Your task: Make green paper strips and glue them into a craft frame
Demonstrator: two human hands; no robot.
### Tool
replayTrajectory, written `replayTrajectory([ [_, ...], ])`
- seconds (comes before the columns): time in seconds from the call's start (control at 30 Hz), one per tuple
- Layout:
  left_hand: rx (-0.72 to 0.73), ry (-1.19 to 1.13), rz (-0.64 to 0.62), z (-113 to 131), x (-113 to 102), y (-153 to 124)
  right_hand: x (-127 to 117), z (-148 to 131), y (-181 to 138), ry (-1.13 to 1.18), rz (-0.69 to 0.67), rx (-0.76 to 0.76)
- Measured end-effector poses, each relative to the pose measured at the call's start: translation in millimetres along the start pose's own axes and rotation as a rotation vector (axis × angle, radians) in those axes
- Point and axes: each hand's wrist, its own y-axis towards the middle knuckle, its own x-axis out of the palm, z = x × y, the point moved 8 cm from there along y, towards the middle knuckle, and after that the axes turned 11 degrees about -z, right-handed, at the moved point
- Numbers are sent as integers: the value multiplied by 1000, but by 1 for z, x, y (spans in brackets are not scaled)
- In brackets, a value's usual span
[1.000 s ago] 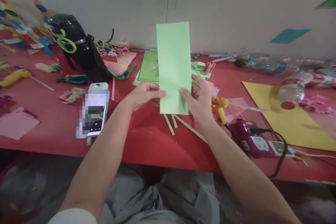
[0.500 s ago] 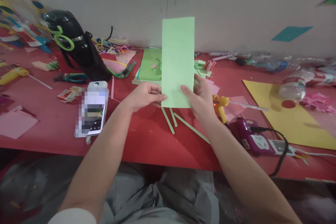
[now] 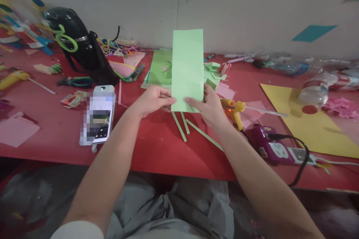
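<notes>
Your light green sheet stands almost upright in front of you, over the red surface, hiding part of the darker green sheets and the folded paper scraps behind it. The fingers of your left hand are clamped on its lower left edge; those of your right hand pinch the lower right, thumb flat across the front. The sheet is a smooth, matte, tall rectangle with straight edges.

Narrow, flat green strips lie below it, between your forearms. Just beside your right hand sits a yellow glue gun with a translucent stick, and near your right forearm a glossy purple power socket with a looping black cord. Farther right, a clear plastic bottle rests on a yellow sheet. Leftward lie a phone and a leaning, shiny black flask.
</notes>
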Motion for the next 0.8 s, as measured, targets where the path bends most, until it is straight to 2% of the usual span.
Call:
replayTrajectory([
  [0.2, -1, -11, -4, -2, -1, 1, -2, 1, 0, -19, 28, -2],
  [0.8, 13, 6, -16, -2, -2, 2, 1, -1, 0, -8, -11, 8],
])
